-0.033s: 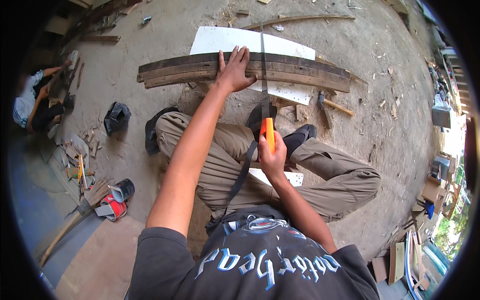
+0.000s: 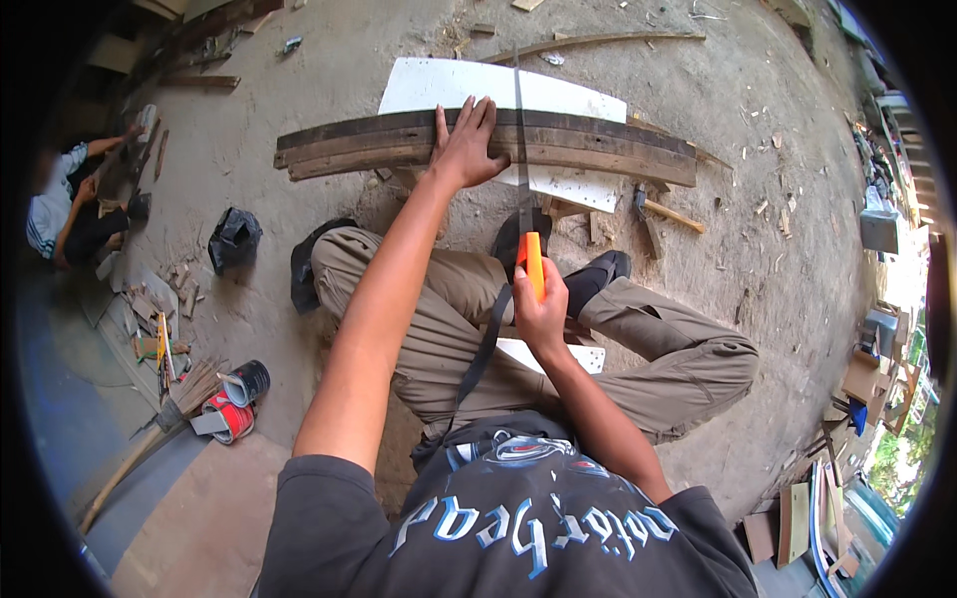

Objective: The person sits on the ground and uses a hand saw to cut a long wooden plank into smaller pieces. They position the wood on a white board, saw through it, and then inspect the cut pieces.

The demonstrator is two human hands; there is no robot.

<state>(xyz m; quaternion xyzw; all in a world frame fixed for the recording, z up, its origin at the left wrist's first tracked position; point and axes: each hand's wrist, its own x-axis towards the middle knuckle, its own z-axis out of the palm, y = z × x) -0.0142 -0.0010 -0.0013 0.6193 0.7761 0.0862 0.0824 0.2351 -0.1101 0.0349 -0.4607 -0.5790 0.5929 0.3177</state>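
Observation:
My right hand (image 2: pixel 541 315) is closed round the orange handle of a hand saw (image 2: pixel 525 189). The long, narrow blade points away from me and crosses the dark, weathered wooden planks (image 2: pixel 349 147), which lie side by side crosswise in front of my feet. Just left of the blade, my left hand (image 2: pixel 465 149) presses on the planks with its fingers spread and thumb toward the blade. Under the planks lies a white board (image 2: pixel 444 82) with small holes. Whether the blade's teeth sit in a cut cannot be made out.
A hammer (image 2: pixel 670 212) lies right of the planks, near my foot. To the left are a black plastic bag (image 2: pixel 235 240), wood scraps, a broom (image 2: pixel 179 407) and paint cans (image 2: pixel 244 382). Another person (image 2: pixel 70 204) sits at the far left. Boards and boxes line the right side.
The saw's far tip has shifted very slightly left and toward me, with the handle a touch to the left. My left hand keeps its place on the planks.

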